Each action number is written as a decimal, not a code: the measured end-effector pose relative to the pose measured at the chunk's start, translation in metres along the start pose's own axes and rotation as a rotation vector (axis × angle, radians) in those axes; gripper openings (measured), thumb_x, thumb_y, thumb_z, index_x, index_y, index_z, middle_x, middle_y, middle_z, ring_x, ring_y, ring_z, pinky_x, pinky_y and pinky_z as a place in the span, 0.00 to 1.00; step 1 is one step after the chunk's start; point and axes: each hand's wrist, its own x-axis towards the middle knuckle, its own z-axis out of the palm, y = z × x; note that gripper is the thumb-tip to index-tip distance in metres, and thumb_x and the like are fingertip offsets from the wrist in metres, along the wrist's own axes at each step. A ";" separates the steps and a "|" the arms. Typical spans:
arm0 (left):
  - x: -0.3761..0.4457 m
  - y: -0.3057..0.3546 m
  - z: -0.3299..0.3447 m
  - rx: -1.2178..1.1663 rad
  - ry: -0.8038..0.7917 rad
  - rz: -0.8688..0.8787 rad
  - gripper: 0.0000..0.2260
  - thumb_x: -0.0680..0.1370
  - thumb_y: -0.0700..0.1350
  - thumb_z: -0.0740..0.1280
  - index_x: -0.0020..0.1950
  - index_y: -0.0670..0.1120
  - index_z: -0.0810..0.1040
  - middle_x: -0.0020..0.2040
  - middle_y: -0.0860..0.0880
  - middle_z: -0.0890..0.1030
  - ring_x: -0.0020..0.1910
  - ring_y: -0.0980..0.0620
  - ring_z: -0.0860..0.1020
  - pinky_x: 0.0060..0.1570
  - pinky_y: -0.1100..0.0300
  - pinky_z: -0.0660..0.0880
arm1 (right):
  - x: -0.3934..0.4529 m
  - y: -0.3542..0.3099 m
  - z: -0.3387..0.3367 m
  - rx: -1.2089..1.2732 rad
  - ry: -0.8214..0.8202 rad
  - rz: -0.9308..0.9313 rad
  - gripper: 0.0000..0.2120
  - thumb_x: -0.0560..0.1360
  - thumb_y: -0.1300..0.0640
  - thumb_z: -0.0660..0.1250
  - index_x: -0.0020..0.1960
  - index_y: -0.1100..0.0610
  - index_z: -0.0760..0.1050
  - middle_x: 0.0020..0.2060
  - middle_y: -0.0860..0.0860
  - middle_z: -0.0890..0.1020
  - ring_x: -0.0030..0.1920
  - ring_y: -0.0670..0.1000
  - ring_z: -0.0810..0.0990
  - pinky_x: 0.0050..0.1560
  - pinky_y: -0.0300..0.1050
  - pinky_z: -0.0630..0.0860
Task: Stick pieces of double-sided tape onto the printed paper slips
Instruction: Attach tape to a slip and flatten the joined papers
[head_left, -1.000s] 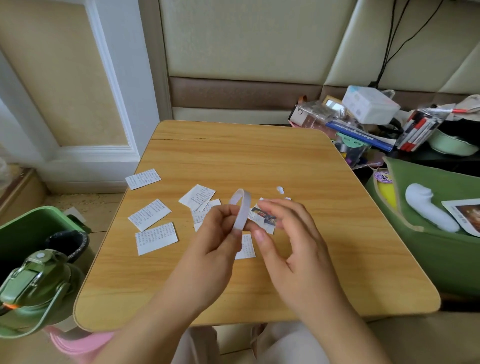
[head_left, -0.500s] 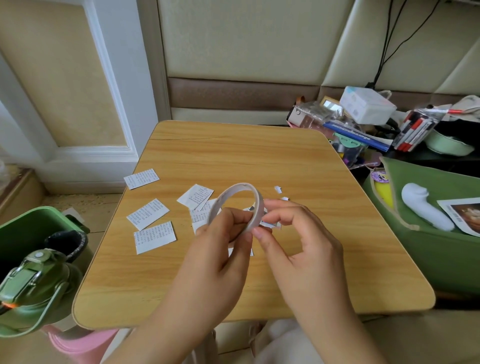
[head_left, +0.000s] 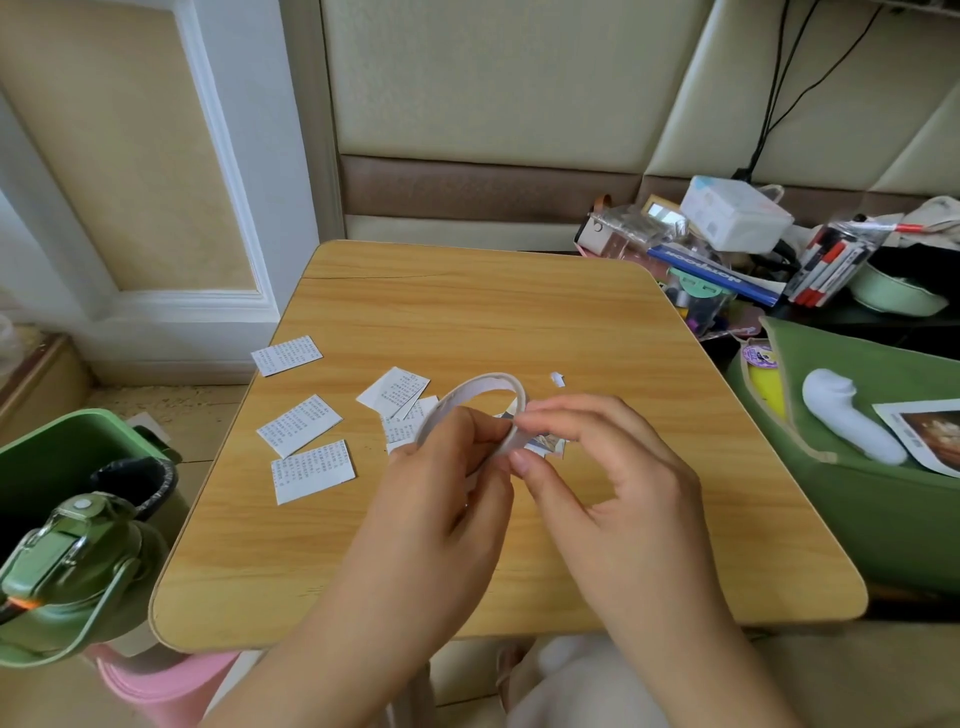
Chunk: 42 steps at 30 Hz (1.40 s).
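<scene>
We see bare wood along the table's (head_left: 519, 312) far and near edges. Our left hand (head_left: 441, 499) grips the tape roll (head_left: 480, 387) mid-table, and right hand (head_left: 613, 467) fingertips pinch its right rim. Four slips (head_left: 298, 425) lie clear at left, with more overlapped beside the roll. The green bag (head_left: 883, 519) at right holds a white object (head_left: 847, 421).

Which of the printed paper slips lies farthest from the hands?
The slip at the table's left edge, lying alone beyond the others. The other slips lie closer to the hands holding the tape roll.
</scene>
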 end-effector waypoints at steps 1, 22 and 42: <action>0.000 0.001 0.000 0.006 0.001 0.000 0.05 0.79 0.40 0.62 0.47 0.49 0.75 0.39 0.54 0.82 0.28 0.50 0.73 0.27 0.60 0.68 | 0.000 0.000 0.000 0.008 0.011 0.000 0.04 0.71 0.57 0.71 0.46 0.54 0.82 0.47 0.45 0.81 0.52 0.43 0.80 0.54 0.33 0.73; 0.004 0.005 -0.013 -0.270 -0.100 -0.259 0.08 0.76 0.39 0.62 0.38 0.45 0.76 0.25 0.51 0.75 0.25 0.53 0.63 0.24 0.67 0.60 | -0.001 0.003 -0.002 -0.085 -0.105 -0.219 0.02 0.76 0.57 0.62 0.46 0.51 0.72 0.47 0.44 0.76 0.50 0.47 0.70 0.53 0.49 0.67; 0.008 -0.002 -0.009 -0.595 -0.083 -0.373 0.14 0.66 0.43 0.65 0.49 0.54 0.82 0.37 0.50 0.70 0.35 0.55 0.67 0.43 0.56 0.61 | -0.003 0.000 -0.010 1.155 -0.239 0.653 0.19 0.61 0.42 0.77 0.48 0.50 0.84 0.57 0.43 0.81 0.55 0.42 0.77 0.53 0.45 0.63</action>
